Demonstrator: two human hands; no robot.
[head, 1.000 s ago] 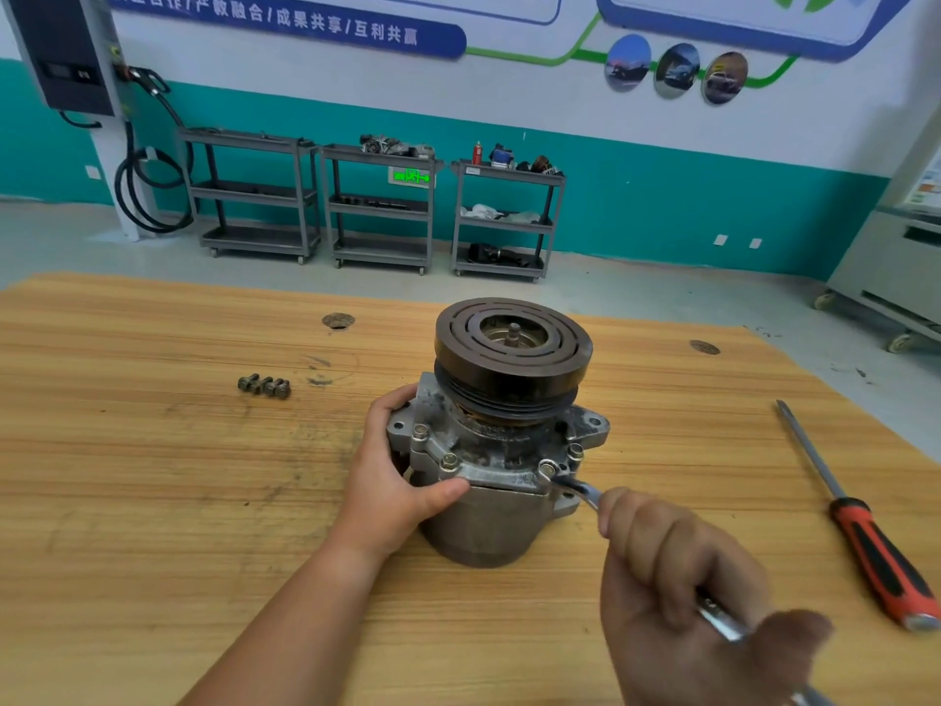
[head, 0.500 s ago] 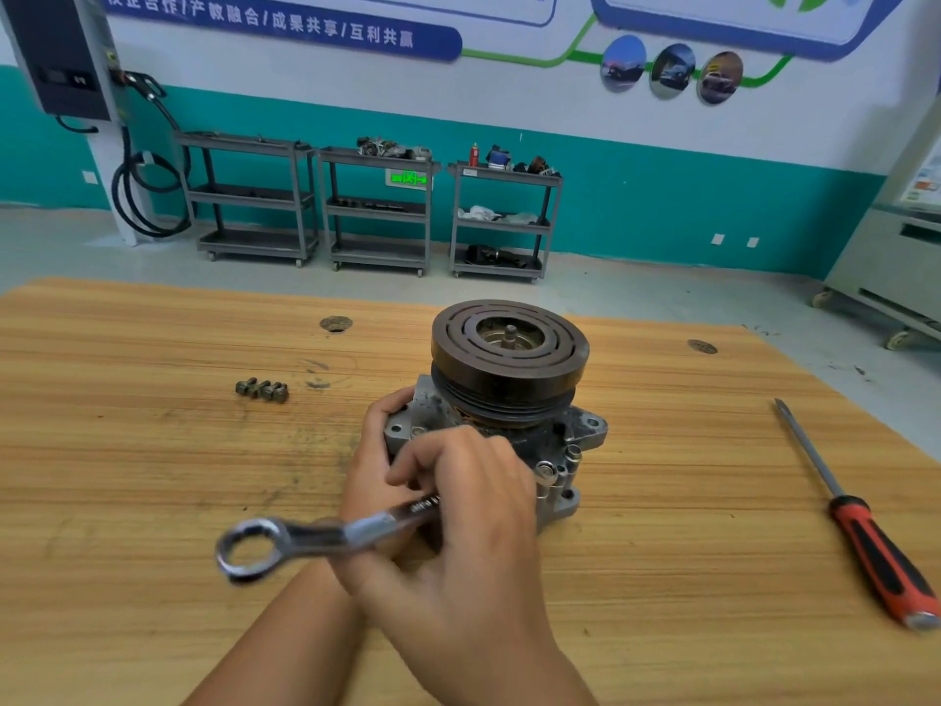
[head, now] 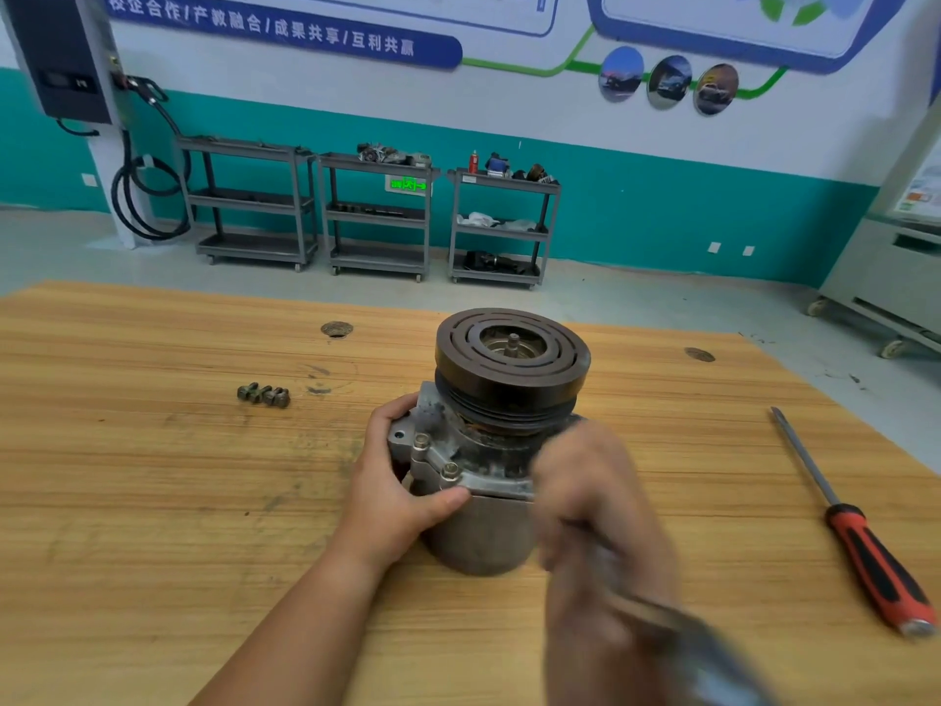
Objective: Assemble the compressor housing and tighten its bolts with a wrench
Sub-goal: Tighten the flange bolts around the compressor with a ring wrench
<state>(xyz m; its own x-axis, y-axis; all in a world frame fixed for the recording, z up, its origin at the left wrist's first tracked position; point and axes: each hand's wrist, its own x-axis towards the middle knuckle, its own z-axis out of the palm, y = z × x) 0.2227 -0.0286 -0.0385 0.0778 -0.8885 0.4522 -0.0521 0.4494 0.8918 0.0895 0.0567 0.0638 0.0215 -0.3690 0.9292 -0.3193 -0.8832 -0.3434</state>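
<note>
Grip: left hand clasps the compressor housing, thumb across its front; right hand (motion-blurred) curls round the wrench.
Change: half a second ago the right hand crossed over the left; now it sits right of the housing.
Pose: wrench trails from the fist toward the viewer.
Axis: housing upright between both hands, pulley uppermost.

Bolts left, screwdriver right, compressor blocking centre
</note>
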